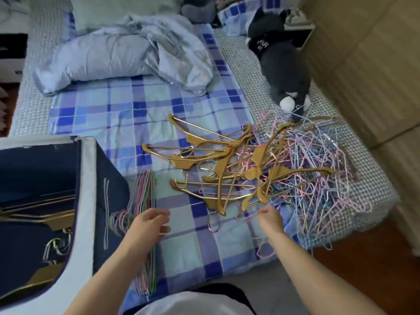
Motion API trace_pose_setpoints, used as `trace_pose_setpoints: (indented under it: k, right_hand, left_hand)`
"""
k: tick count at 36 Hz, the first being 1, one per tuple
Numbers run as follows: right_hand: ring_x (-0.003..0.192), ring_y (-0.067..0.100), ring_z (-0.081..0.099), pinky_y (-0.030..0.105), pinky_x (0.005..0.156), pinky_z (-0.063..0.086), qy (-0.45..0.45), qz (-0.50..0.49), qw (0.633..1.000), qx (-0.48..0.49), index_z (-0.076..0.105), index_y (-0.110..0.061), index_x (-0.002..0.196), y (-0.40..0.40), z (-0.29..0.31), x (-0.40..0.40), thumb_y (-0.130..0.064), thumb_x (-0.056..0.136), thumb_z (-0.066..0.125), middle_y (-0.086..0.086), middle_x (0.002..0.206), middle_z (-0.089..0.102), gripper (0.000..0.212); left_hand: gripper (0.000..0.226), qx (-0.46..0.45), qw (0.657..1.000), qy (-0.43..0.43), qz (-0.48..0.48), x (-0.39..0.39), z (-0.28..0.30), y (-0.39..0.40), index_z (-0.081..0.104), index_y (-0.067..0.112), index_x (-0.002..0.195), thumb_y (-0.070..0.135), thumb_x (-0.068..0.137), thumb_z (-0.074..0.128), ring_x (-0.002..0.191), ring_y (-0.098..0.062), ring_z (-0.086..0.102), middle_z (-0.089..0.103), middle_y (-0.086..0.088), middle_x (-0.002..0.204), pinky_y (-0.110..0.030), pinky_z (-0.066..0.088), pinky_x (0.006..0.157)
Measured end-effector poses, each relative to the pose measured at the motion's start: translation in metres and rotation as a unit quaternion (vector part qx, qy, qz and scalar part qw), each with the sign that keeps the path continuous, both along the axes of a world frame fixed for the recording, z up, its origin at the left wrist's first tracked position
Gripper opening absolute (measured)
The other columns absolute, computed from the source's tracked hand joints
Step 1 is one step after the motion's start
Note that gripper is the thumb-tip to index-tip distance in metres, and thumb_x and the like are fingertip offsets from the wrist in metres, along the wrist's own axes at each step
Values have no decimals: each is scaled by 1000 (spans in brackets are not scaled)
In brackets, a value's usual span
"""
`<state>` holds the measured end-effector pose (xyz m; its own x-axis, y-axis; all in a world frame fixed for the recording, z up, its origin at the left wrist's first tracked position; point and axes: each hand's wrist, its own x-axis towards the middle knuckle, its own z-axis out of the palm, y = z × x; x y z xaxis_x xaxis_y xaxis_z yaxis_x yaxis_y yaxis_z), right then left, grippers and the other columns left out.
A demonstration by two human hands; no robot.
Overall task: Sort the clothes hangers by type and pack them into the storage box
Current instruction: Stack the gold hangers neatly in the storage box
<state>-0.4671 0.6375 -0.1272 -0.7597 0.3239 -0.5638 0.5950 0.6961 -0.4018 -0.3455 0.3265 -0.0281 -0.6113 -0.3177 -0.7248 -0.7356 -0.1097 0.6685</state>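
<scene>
Left hand (148, 223) fingers loosely curled, empty; right hand (270, 218) fingers pinching pink wire hanger (247, 215); no legible writing.

On the bed (127, 114) before you: storage box (86, 201) at left, holding hangers; stacked wire hangers (145, 196) just beside its right wall; tangled hanger pile (284, 169) at right; quilt (127, 51) behind; plush toy (284, 60) behind the pile.

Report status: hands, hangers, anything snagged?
Left hand open, holding nothing. Right hand pinching a pink hanger at the pile edge. Gold hangers lie tangled over the wire ones. Sorted stack beside box.
</scene>
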Motion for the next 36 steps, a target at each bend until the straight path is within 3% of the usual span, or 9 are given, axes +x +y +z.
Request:
trace_pose_setpoints:
  k: [4,6,11,15,18,20,26,31,36]
  right_hand:
    - [106,43,60,44,82,49,67,-3,996,64,64,-4,104,3,-13,-50,-21,87,62,26,109,64,24]
    - [117,44,54,47,94,47,23,1,996,87,54,-1,122,2,-23,-72,-30,86,68,27,126,57,48]
    - [132,44,43,51,100,45,-73,-61,994,58,16,-13,153,-5,-42,-101,-32,82,78,24,153,28,97]
    - [126,48,49,53,94,48,-50,11,995,85,1,-28,155,0,-44,-102,-26,83,78,24,151,31,106]
    - [101,41,61,47,83,50,-48,56,992,98,-13,-25,156,5,-43,-110,-19,88,68,24,123,58,105]
    - [86,37,60,40,72,46,-26,50,994,98,-10,-22,157,4,-35,-113,-16,89,63,18,103,61,100]
    - [96,41,67,39,70,48,58,9,994,88,11,-24,154,12,-16,-85,-19,84,70,18,118,67,92]
    - [94,43,66,40,71,49,78,-21,994,75,17,-22,153,19,-6,-39,-19,87,67,21,116,67,83]
    - [96,45,64,43,77,50,131,-96,986,26,18,-18,153,8,30,10,-19,86,68,23,116,66,84]
  left_hand:
    - [15,-14,998,-34,42,9,-3,-5,72,9,99,3,97,59,76,-25,66,69,-13,87,-33,49,70]
    - [15,-27,997,-46,60,9,-4,-10,72,9,96,1,96,59,78,-27,64,70,-14,85,-35,48,72]
    - [13,-29,994,-77,71,7,-4,-11,74,7,98,3,96,61,84,-31,68,74,-16,93,-42,56,81]
    - [15,-33,994,-96,48,10,-5,-4,74,7,100,5,98,59,82,-29,68,75,-16,91,-43,55,85]
    - [17,-22,994,-97,48,7,-4,3,73,5,101,1,97,57,78,-27,64,72,-18,88,-36,55,77]
    - [18,-18,994,-103,44,6,-1,8,73,6,100,1,98,56,78,-26,67,74,-19,93,-33,57,75]
    - [18,-1,996,-79,33,9,7,12,73,8,103,1,97,58,76,-22,71,75,-17,98,-42,59,89]
    - [17,7,998,-52,25,19,16,9,73,7,104,3,98,58,77,-24,70,75,-19,99,-38,59,85]
    - [15,28,999,-26,14,46,24,-2,72,4,104,0,96,60,80,-27,68,72,-26,103,-29,55,69]
